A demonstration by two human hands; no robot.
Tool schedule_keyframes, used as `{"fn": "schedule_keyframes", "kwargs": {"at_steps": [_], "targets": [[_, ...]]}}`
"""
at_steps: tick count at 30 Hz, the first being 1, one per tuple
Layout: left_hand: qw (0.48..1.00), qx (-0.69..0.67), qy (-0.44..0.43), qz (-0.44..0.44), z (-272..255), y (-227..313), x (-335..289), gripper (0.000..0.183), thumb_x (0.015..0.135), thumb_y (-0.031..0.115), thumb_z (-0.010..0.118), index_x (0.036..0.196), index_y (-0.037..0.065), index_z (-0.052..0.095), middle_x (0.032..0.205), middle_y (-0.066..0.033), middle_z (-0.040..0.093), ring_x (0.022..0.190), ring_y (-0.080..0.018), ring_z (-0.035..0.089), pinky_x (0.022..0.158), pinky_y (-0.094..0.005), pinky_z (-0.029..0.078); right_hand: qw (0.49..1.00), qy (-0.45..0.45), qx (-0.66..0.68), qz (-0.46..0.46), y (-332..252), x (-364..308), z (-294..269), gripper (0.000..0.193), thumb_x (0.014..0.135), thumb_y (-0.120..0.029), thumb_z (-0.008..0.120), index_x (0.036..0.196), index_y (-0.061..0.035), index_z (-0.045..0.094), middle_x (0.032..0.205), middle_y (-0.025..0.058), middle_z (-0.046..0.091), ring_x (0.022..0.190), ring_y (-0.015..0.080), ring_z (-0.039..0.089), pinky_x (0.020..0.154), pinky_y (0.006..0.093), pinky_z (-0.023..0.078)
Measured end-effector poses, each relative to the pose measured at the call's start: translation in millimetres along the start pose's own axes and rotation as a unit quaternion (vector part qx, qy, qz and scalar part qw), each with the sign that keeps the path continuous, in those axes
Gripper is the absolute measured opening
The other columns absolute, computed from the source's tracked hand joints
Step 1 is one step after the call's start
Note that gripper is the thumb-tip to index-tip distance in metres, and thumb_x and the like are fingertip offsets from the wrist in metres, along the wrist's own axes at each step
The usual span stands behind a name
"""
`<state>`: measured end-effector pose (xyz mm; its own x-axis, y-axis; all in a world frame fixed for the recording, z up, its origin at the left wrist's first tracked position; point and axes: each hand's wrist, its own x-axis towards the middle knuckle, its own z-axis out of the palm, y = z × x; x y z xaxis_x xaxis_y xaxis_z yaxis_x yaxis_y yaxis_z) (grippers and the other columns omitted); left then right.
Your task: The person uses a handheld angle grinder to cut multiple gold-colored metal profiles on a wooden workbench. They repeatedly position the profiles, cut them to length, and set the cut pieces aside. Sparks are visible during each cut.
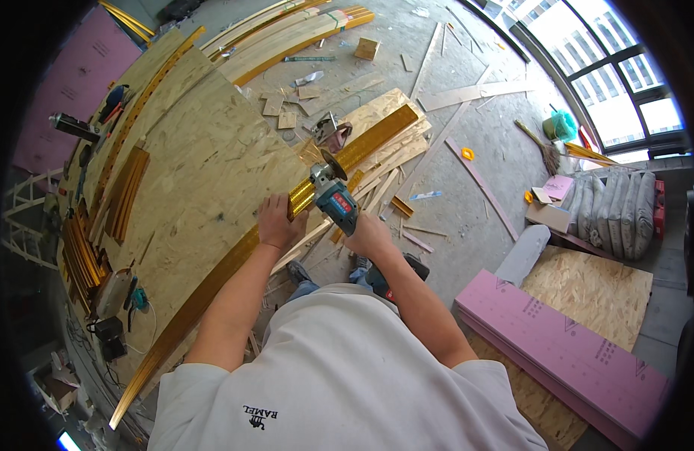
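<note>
A long gold metal trim strip (204, 289) lies across the near right edge of an OSB board worktop (219, 165), its far end reaching past the board's corner. My left hand (282, 224) is closed on the strip, with the fingers over its top. In my right hand (368, 234) is a cordless angle grinder (336, 206) with a teal and black body, gripped by its handle. The battery end sticks out below my right wrist. The grinder's disc (334, 165) is over the strip, just beyond my left hand; whether it touches the metal I cannot tell.
More gold strips (84, 259) and tools lie along the worktop's left side. Beyond its corner, a circular saw (333, 134) rests near stacked boards. Wood offcuts (287, 120) litter the concrete floor. Pink foam panels (565, 353) and grey sacks (614, 214) are at right, by the window.
</note>
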<state>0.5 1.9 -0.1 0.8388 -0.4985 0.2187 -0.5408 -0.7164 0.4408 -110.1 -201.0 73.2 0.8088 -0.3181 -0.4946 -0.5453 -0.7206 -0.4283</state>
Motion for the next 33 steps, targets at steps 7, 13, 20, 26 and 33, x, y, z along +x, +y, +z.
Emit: {"fn": "schedule_keyframes", "kwargs": {"at_steps": [7, 13, 20, 26, 33], "targets": [[1.0, -0.001, 0.011, 0.007, 0, 0, 0, 0.055, 0.07, 0.033, 0.076, 0.113, 0.004, 0.057, 0.103, -0.0136, 0.057, 0.1, -0.0343, 0.054, 0.09, -0.0455, 0.043, 1.0, -0.016, -0.005, 0.006, 2, 0, 1, 0.03, 0.069, -0.012, 0.066, 0.093, 0.0052, 0.065, 0.097, 0.0271, 0.068, 0.095, 0.0399, 0.067, 0.083, 0.0451, 0.055], [1.0, -0.002, 0.014, 0.01, -2, 2, 1, 0.054, 0.071, 0.033, 0.075, 0.112, 0.003, 0.058, 0.102, -0.0137, 0.057, 0.099, -0.0342, 0.054, 0.09, -0.0456, 0.043, 1.0, -0.015, -0.011, 0.009, 0, -1, -1, 0.03, 0.07, -0.011, 0.066, 0.095, 0.0055, 0.064, 0.098, 0.0263, 0.069, 0.095, 0.0394, 0.067, 0.083, 0.0444, 0.055], [1.0, 0.001, 0.008, 0.008, -4, 4, 2, 0.053, 0.072, 0.034, 0.075, 0.111, 0.003, 0.058, 0.101, -0.0135, 0.057, 0.098, -0.0339, 0.054, 0.089, -0.0447, 0.044, 1.0, -0.005, 0.003, 0.006, 1, -1, -1, 0.034, 0.066, -0.015, 0.071, 0.09, 0.0078, 0.066, 0.096, 0.0296, 0.067, 0.094, 0.0423, 0.066, 0.08, 0.0462, 0.054], [1.0, 0.001, 0.013, 0.011, 0, -1, 1, 0.055, 0.072, 0.037, 0.074, 0.112, 0.004, 0.058, 0.1, -0.0135, 0.057, 0.099, -0.0343, 0.053, 0.088, -0.0454, 0.043, 1.0, 0.002, 0.0, -0.007, 6, 4, 6, 0.035, 0.067, -0.019, 0.071, 0.09, 0.0076, 0.066, 0.094, 0.0293, 0.067, 0.092, 0.0423, 0.066, 0.08, 0.0463, 0.054], [1.0, -0.003, 0.014, 0.018, 3, -4, 1, 0.056, 0.072, 0.038, 0.074, 0.113, 0.003, 0.058, 0.101, -0.0139, 0.057, 0.098, -0.0345, 0.052, 0.087, -0.0459, 0.042, 0.999, -0.041, -0.02, 0.018, -3, 5, -3, 0.037, 0.069, -0.015, 0.069, 0.1, 0.0052, 0.066, 0.101, 0.0252, 0.068, 0.098, 0.0388, 0.067, 0.083, 0.0444, 0.055]]}}
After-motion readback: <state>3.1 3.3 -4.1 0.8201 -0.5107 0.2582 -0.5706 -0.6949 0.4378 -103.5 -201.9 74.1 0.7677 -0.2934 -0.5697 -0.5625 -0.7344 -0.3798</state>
